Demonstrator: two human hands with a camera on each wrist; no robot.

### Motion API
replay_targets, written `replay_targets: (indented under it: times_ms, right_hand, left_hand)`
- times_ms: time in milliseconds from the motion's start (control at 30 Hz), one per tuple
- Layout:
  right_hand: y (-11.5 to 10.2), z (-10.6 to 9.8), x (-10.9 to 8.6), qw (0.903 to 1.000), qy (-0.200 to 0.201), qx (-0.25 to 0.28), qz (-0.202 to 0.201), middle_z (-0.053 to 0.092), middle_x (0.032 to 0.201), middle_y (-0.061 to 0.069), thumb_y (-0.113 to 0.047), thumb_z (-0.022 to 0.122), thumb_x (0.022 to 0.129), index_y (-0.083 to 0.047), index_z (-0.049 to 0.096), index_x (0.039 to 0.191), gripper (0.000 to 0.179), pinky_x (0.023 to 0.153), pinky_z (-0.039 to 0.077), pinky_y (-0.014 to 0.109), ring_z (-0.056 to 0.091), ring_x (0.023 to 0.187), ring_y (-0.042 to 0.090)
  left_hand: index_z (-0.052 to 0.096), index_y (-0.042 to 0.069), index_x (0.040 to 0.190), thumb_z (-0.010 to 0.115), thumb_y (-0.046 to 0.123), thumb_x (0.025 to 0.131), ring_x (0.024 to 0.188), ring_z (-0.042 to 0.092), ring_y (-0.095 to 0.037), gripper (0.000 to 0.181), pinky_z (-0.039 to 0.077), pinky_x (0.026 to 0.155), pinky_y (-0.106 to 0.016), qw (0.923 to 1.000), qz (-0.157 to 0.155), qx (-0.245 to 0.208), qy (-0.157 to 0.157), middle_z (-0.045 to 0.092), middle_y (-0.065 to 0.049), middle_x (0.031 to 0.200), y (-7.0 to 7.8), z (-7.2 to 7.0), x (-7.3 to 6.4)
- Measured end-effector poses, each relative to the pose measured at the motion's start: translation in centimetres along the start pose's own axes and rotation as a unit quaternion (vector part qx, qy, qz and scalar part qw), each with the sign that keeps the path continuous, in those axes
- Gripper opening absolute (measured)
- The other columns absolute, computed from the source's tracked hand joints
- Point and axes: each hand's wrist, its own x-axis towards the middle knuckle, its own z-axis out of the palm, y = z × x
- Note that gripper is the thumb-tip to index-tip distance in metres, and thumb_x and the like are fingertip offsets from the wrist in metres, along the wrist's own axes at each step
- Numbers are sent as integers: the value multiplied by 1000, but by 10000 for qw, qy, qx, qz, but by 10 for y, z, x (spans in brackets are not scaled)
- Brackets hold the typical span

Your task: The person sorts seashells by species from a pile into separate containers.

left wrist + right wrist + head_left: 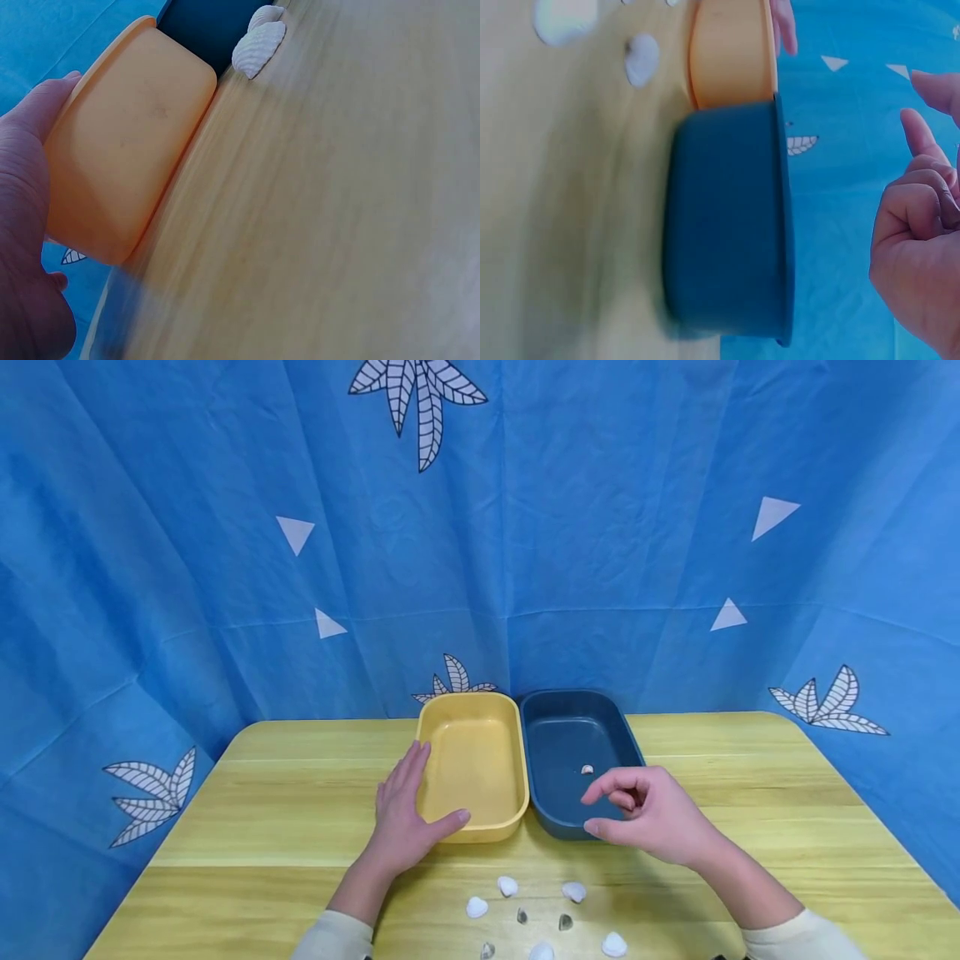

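The left hand (405,817) spreads wide at the yellow tray's (472,760) left rim; white shells (477,907) lie before that tray; right of it, the blue tray (566,739) holds one small shell (587,769); the right hand (651,814) hovers there, finger and thumb parted, empty. Seemingly depositing; next calls for pinching another shell.

Yellow bin (472,768) and blue bin (566,743) abut, blocking passage between; both open above.

A blue cloth (585,527) printed with white leaves (430,422) and triangles (772,515) hangs behind a wooden table (772,793).
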Motion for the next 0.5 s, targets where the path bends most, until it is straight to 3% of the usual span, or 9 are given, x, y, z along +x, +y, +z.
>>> replay_targets:
  times_ms: [200,500]
  right_hand:
    - [3,10,-14,9999,-76,54,-56,24,66,9,-3,84,79,-9,72,95,21,44,26,31,20,50,20]
    - [19,22,-32,9995,-314,-50,23,32,66,10,-2,84,78,-12,73,98,24,44,29,27,25,51,16]
  left_hand:
    - [18,21,162,76,61,76,149,12,-30,111,2,112,-66,10000,0,-2,0,12,-2,166,1,0,-1]
    - [19,20,161,76,61,77,149,12,-32,110,1,111,-67,9999,-60,87,-23,11,-2,166,0,0,-1]
